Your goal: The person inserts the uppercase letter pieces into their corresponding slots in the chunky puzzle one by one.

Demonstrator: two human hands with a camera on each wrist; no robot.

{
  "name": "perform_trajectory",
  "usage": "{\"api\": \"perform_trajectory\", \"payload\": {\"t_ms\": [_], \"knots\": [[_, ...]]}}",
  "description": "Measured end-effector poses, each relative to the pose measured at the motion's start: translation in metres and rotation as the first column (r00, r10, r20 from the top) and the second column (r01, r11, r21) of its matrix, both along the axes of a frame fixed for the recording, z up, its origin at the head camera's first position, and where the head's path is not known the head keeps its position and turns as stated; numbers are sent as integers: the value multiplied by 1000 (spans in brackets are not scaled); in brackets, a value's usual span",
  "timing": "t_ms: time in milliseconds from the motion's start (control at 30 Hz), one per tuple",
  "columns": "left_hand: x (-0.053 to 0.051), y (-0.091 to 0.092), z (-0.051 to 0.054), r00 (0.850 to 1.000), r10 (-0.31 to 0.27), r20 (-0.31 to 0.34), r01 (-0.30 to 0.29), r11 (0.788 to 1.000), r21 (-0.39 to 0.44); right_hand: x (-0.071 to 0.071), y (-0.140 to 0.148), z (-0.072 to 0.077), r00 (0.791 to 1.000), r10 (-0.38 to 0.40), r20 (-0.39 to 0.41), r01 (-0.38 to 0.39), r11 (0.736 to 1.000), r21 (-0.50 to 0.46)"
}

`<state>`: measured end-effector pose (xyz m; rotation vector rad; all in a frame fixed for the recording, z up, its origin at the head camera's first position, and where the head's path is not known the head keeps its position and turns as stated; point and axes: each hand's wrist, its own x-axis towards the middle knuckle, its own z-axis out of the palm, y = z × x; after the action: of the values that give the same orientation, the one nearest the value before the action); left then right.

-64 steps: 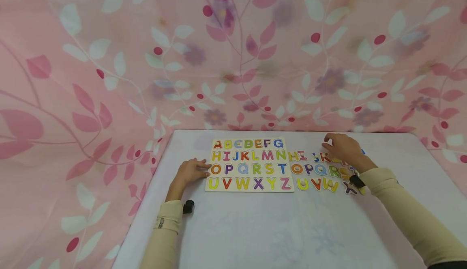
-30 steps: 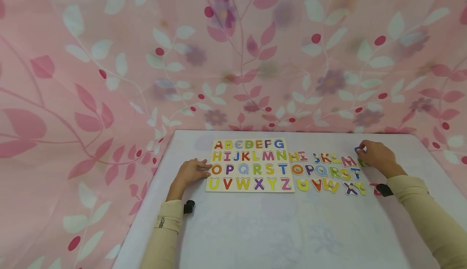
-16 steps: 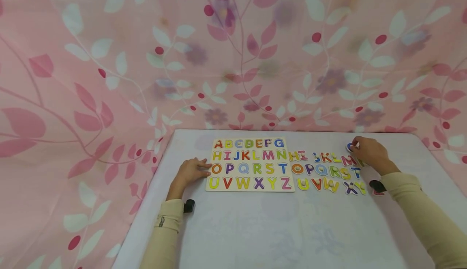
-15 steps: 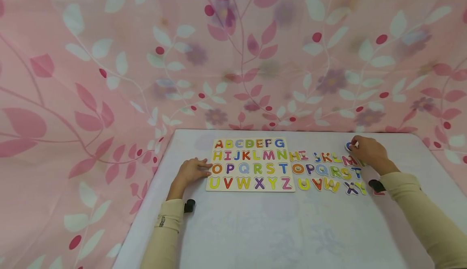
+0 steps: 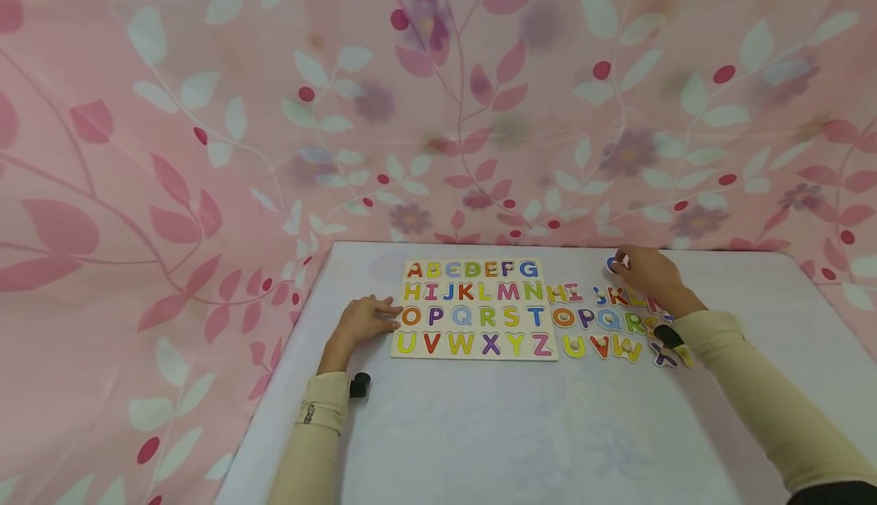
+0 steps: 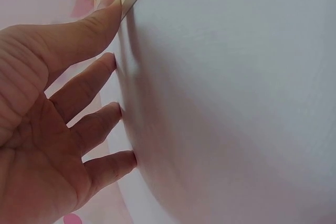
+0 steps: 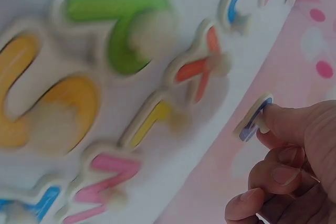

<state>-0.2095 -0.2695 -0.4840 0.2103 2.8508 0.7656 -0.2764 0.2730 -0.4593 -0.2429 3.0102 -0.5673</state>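
Observation:
A wooden alphabet puzzle board [image 5: 393, 351] lies flat on the table. Pieces with knobs sit in its top row from A to F; the G recess [image 5: 528, 269] shows none. At the board's left edge is my left hand [image 5: 363, 321]; in the left wrist view its thumb [image 6: 97, 27] touches the board's edge and its spread fingertips rest on the table. My right hand [image 5: 647, 273] pinches a blue letter piece [image 7: 254, 117] by its knob, raised above the loose letters. That piece is seen almost edge-on, so its letter is hard to read.
Loose knobbed letter pieces lie in rows right of the board, among them an orange O [image 5: 563, 318], a yellow U [image 5: 574, 346] and a red K [image 5: 617, 296]. My right forearm covers some. A pink floral cloth [image 5: 466, 109] hangs behind the white table [image 5: 479, 436].
My right hand went right to the blue letter piece, took hold of it, and has carried it left above the loose letters. The left hand has stayed at the board's edge.

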Motion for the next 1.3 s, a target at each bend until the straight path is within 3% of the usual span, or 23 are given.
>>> {"api": "perform_trajectory", "payload": {"t_ms": [467, 733, 1000, 1300], "knots": [[-1, -1, 3, 1000, 10, 18, -10, 1000, 10, -17, -84, 6, 995, 82, -48, -83, 997, -7], [-1, -1, 1, 1000, 3, 0, -3, 1000, -5, -28, -127, -6, 989, 142, -41, -141, 990, 18], [0, 5, -2, 1000, 8, 9, -8, 1000, 23, -30, -140, -18, 988, 152, -24, -152, 988, 8], [1, 2, 2, 1000, 22, 13, -22, 1000, -1, -34, -148, -24, 985, 169, -29, -169, 986, 5]]}}
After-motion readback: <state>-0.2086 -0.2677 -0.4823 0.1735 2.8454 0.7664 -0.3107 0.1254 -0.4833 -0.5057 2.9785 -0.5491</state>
